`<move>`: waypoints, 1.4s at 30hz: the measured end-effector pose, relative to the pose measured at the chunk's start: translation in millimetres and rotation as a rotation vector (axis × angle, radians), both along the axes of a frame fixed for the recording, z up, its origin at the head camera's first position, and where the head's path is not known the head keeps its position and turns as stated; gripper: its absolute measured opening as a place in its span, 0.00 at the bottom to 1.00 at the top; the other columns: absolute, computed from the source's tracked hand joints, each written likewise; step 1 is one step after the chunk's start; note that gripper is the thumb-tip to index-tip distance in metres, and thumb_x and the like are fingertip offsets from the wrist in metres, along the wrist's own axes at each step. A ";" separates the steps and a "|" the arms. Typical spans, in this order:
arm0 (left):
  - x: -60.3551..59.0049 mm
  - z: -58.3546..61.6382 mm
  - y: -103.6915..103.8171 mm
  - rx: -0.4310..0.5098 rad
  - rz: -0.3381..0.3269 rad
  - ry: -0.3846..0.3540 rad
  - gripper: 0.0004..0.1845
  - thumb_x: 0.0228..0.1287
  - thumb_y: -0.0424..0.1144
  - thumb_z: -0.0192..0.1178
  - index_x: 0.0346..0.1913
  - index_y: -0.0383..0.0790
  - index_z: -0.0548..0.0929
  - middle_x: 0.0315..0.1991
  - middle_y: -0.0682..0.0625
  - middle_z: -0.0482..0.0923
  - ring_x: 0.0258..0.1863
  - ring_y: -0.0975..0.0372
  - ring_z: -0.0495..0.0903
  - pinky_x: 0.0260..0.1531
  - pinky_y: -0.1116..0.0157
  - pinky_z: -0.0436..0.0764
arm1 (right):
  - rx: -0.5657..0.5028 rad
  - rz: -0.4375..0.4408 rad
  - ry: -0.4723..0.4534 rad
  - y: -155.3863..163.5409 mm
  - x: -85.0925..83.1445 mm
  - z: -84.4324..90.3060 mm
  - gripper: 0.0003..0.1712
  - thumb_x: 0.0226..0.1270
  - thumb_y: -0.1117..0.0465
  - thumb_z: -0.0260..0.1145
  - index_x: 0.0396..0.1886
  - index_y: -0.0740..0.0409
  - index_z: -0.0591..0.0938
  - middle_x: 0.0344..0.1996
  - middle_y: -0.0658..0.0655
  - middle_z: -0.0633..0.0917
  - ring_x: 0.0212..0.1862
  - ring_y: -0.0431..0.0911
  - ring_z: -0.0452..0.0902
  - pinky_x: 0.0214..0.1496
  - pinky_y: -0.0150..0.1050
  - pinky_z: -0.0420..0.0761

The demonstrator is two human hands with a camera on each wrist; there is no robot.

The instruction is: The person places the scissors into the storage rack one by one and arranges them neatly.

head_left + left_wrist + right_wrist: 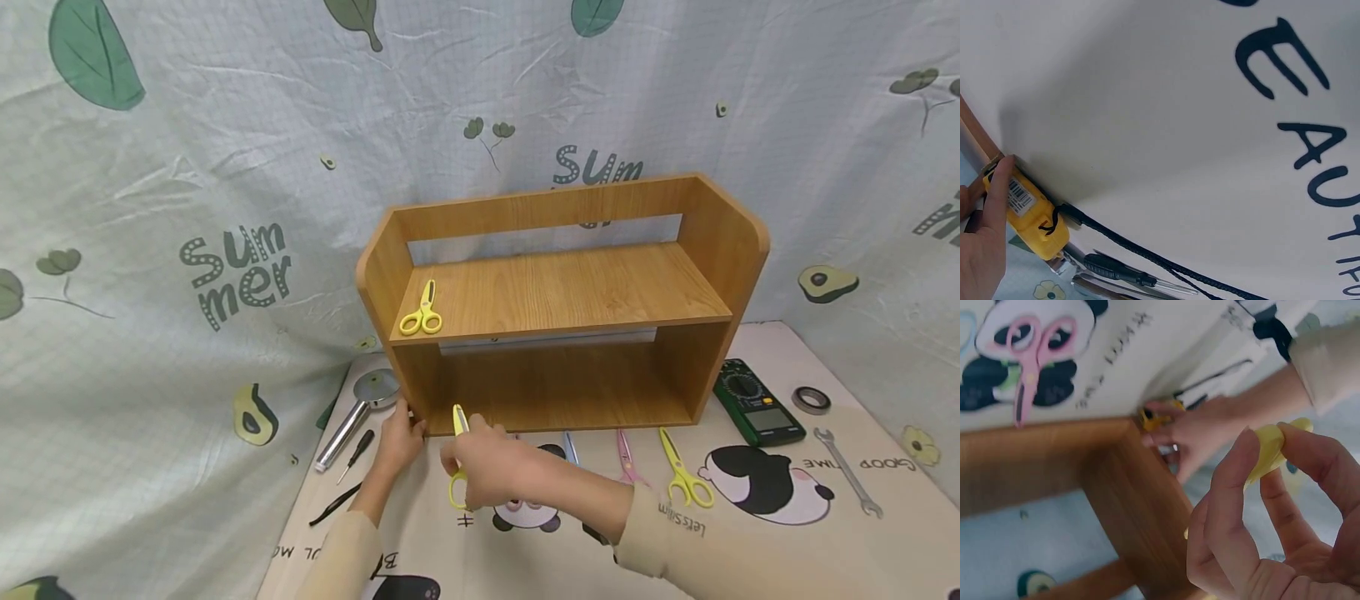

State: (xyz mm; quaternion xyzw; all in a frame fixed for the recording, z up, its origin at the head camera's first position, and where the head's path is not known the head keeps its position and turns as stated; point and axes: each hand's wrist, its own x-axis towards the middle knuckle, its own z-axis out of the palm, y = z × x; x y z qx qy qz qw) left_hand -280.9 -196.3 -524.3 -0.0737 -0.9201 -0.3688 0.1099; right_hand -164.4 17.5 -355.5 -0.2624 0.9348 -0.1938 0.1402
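Right hand grips yellow scissors at wooden shelf front; left hand pinches yellow tool against shelf's left corner, bracing it.

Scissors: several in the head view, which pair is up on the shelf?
The yellow scissors at the left end of the shelf's upper board. The other pairs are down at mat level: one yellow pair in the right hand, the rest lying on the mat.

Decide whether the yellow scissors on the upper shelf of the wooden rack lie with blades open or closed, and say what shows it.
Closed. The yellow scissors lie flat on the upper shelf, their blades together as one narrow tip, with no gap between them.
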 end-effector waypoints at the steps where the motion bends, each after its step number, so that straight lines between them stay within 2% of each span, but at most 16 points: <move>1: -0.2 -0.3 -0.4 -0.001 -0.001 -0.001 0.32 0.68 0.22 0.58 0.73 0.27 0.61 0.59 0.23 0.79 0.55 0.36 0.84 0.50 0.46 0.89 | 0.004 0.002 0.003 1.0 -0.3 6.2 0.18 0.48 0.67 0.82 0.34 0.44 0.83 0.41 0.56 0.78 0.39 0.48 0.71 0.29 0.34 0.73; 7: 0.1 -3.1 -1.3 0.003 -0.003 0.005 0.30 0.68 0.20 0.59 0.70 0.26 0.63 0.58 0.24 0.79 0.53 0.37 0.86 0.48 0.48 0.89 | -0.032 -0.012 -0.023 11.2 -5.5 40.1 0.18 0.50 0.71 0.78 0.36 0.47 0.84 0.41 0.57 0.76 0.38 0.48 0.73 0.26 0.33 0.75; 10: 0.1 -3.4 -0.8 0.002 0.006 0.002 0.27 0.68 0.21 0.59 0.67 0.26 0.66 0.58 0.25 0.79 0.53 0.37 0.86 0.48 0.49 0.89 | -0.049 -0.014 0.006 17.0 -13.2 56.1 0.16 0.52 0.70 0.78 0.36 0.49 0.84 0.41 0.58 0.76 0.40 0.49 0.73 0.28 0.34 0.75; 14: -0.4 -1.8 -0.5 0.007 0.017 -0.026 0.29 0.69 0.22 0.58 0.70 0.26 0.64 0.61 0.25 0.78 0.55 0.37 0.85 0.50 0.48 0.89 | -0.028 -0.009 0.051 21.0 -26.9 78.3 0.12 0.56 0.70 0.75 0.36 0.50 0.84 0.40 0.57 0.78 0.43 0.49 0.72 0.31 0.35 0.73; 16: -0.8 -1.0 -0.8 0.006 0.019 -0.045 0.30 0.70 0.22 0.57 0.72 0.27 0.62 0.63 0.25 0.77 0.57 0.37 0.84 0.51 0.48 0.89 | -0.019 -0.007 0.063 20.0 -35.1 87.8 0.12 0.56 0.71 0.73 0.37 0.52 0.83 0.40 0.58 0.79 0.39 0.47 0.72 0.28 0.33 0.71; 20: -1.8 -0.1 -1.8 0.005 0.016 -0.035 0.29 0.69 0.22 0.58 0.70 0.26 0.64 0.62 0.24 0.77 0.56 0.36 0.84 0.51 0.48 0.89 | -0.029 -0.034 0.011 15.0 -49.7 103.2 0.16 0.57 0.74 0.69 0.44 0.57 0.82 0.49 0.64 0.76 0.25 0.42 0.70 0.21 0.29 0.69; 24: -2.6 -1.4 -2.2 0.001 0.009 -0.012 0.25 0.68 0.21 0.59 0.66 0.25 0.66 0.61 0.23 0.77 0.55 0.36 0.85 0.49 0.48 0.89 | -0.033 -0.076 -0.034 12.4 -61.6 113.5 0.22 0.58 0.76 0.66 0.53 0.59 0.82 0.55 0.66 0.73 0.19 0.40 0.68 0.18 0.29 0.71; 27: -2.6 -2.8 -1.9 0.002 0.002 0.008 0.25 0.68 0.20 0.58 0.65 0.25 0.66 0.60 0.23 0.78 0.54 0.36 0.85 0.47 0.48 0.89 | -0.011 -0.100 -0.010 12.5 -71.4 119.9 0.22 0.59 0.74 0.67 0.54 0.58 0.82 0.54 0.65 0.76 0.19 0.40 0.69 0.21 0.32 0.80; 31: -2.1 -3.9 -1.3 -0.001 -0.017 0.035 0.27 0.67 0.19 0.58 0.67 0.26 0.64 0.59 0.23 0.78 0.52 0.35 0.86 0.45 0.48 0.90 | 0.011 -0.131 0.000 13.1 -86.0 126.1 0.20 0.60 0.72 0.69 0.53 0.57 0.82 0.54 0.61 0.78 0.22 0.42 0.73 0.30 0.40 0.89; 35: -1.6 -3.8 -0.9 -0.008 -0.031 0.052 0.28 0.67 0.19 0.58 0.68 0.25 0.64 0.59 0.22 0.78 0.52 0.35 0.86 0.47 0.48 0.90 | 0.010 -0.143 -0.028 11.3 -103.7 129.1 0.21 0.61 0.70 0.70 0.55 0.58 0.82 0.50 0.59 0.80 0.28 0.44 0.75 0.34 0.43 0.91; 38: -1.9 -3.0 -0.7 -0.014 -0.031 0.061 0.28 0.67 0.19 0.58 0.67 0.25 0.64 0.58 0.21 0.78 0.52 0.35 0.86 0.48 0.47 0.89 | 0.016 -0.153 -0.046 8.2 -117.2 129.9 0.19 0.62 0.69 0.70 0.52 0.58 0.81 0.47 0.58 0.79 0.33 0.45 0.75 0.35 0.43 0.92; 42: -1.6 -2.8 -1.2 -0.016 -0.019 0.056 0.27 0.67 0.20 0.58 0.67 0.26 0.64 0.59 0.23 0.78 0.52 0.35 0.86 0.49 0.47 0.89 | 0.017 -0.181 -0.055 3.9 -132.4 129.0 0.12 0.59 0.70 0.70 0.42 0.57 0.80 0.45 0.56 0.77 0.41 0.49 0.77 0.37 0.47 0.92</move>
